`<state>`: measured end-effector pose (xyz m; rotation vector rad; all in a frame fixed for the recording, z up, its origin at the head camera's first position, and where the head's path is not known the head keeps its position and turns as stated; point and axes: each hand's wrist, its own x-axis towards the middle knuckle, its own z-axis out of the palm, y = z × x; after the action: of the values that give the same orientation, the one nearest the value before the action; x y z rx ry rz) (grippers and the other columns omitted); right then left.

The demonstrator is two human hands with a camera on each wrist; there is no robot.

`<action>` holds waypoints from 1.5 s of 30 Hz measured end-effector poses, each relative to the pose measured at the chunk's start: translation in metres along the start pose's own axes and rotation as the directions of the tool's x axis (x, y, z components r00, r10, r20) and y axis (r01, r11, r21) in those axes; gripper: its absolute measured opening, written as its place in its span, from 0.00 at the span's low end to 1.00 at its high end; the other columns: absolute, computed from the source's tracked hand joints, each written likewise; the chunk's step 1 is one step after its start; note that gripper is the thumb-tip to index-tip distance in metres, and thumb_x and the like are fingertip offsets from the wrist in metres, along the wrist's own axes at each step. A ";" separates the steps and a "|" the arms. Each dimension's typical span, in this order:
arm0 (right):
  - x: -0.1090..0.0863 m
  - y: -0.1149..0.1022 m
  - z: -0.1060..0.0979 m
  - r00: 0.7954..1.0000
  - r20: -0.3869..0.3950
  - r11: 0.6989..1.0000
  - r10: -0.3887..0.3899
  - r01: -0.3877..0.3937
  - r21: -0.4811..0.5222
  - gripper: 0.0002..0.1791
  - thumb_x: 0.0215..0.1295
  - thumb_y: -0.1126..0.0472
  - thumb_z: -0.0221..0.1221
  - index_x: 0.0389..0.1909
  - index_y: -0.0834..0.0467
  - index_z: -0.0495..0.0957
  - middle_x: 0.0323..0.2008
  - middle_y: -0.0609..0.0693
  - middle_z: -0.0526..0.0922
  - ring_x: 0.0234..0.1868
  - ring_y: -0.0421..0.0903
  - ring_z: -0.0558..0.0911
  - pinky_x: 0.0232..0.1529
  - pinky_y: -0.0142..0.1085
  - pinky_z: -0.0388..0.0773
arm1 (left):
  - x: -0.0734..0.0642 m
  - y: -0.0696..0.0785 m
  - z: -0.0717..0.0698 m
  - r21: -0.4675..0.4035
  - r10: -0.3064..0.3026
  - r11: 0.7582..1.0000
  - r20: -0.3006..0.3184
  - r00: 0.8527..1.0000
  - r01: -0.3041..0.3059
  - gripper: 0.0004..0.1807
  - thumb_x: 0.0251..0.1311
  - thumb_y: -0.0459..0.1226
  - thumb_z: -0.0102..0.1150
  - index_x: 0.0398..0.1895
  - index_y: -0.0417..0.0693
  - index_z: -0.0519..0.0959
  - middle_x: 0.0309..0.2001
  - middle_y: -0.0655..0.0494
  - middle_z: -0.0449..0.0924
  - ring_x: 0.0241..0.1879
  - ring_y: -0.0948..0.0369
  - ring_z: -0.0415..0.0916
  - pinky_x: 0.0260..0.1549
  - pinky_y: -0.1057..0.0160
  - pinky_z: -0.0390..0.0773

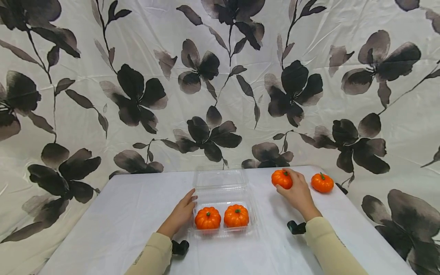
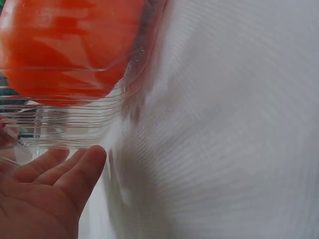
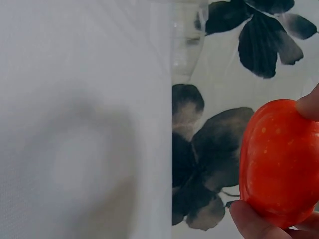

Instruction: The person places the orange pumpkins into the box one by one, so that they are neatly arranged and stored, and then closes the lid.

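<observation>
My right hand (image 1: 298, 194) grips a small orange toy pumpkin (image 1: 282, 179) between thumb and fingers. In the right wrist view that pumpkin (image 3: 279, 162) is held above the table. My left hand (image 1: 182, 212) rests against the left side of a clear plastic clamshell container (image 1: 253, 214), whose lid (image 1: 220, 178) is folded back. Extended fingertips (image 2: 92, 162) touch the ribbed outer wall in the left wrist view. Two orange pumpkins sit side by side in the container, one at left (image 1: 207, 219) and one at right (image 1: 236, 216). Plastic partly hides the left hand's other fingers.
Another orange pumpkin (image 1: 322, 183) stands near the table's right edge, beyond my right hand. White cloth covers the table (image 1: 134, 206). A floral curtain (image 1: 220, 84) hangs behind it. Black camera mounts show at the left wrist (image 1: 180, 248) and right wrist (image 1: 296, 227).
</observation>
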<state>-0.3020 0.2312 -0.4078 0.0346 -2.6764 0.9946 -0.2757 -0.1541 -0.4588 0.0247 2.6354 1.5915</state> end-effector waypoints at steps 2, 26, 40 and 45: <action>-0.001 -0.003 -0.001 1.000 0.000 1.000 -0.007 0.007 0.002 0.42 0.58 0.50 0.63 0.72 0.48 0.57 0.68 0.66 0.59 0.63 0.68 0.67 0.61 0.65 0.68 | -0.001 0.001 0.000 0.000 -0.006 1.000 0.001 1.000 0.006 0.32 0.70 0.37 0.38 0.77 0.49 0.50 0.70 0.40 0.64 0.69 0.41 0.61 0.65 0.38 0.64; -0.007 -0.025 -0.003 0.994 0.070 0.991 -0.085 0.077 0.111 0.48 0.53 0.49 0.68 0.73 0.44 0.54 0.67 0.61 0.61 0.64 0.65 0.68 0.59 0.61 0.72 | 0.000 -0.005 0.001 0.006 -0.011 1.000 -0.007 1.000 0.011 0.32 0.70 0.37 0.37 0.77 0.49 0.50 0.70 0.40 0.64 0.72 0.42 0.57 0.66 0.38 0.60; -0.012 -0.033 0.006 0.979 0.124 0.973 -0.164 0.141 0.181 0.46 0.52 0.49 0.70 0.70 0.54 0.61 0.70 0.59 0.59 0.65 0.63 0.69 0.59 0.56 0.75 | 0.000 -0.001 0.001 0.001 -0.007 1.000 -0.003 1.000 0.007 0.32 0.71 0.38 0.37 0.77 0.50 0.49 0.70 0.40 0.63 0.71 0.41 0.58 0.67 0.37 0.59; -0.013 -0.036 0.009 0.974 0.152 0.966 -0.166 0.129 0.226 0.47 0.53 0.49 0.70 0.72 0.53 0.59 0.70 0.59 0.63 0.65 0.60 0.69 0.61 0.54 0.74 | -0.001 0.000 0.001 -0.001 -0.001 1.000 -0.002 1.000 0.001 0.32 0.71 0.37 0.37 0.77 0.49 0.49 0.70 0.39 0.63 0.71 0.41 0.58 0.66 0.37 0.59</action>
<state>-0.2877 0.1969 -0.3954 0.3745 -2.6527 1.2782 -0.2751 -0.1538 -0.4594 0.0215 2.6357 1.5934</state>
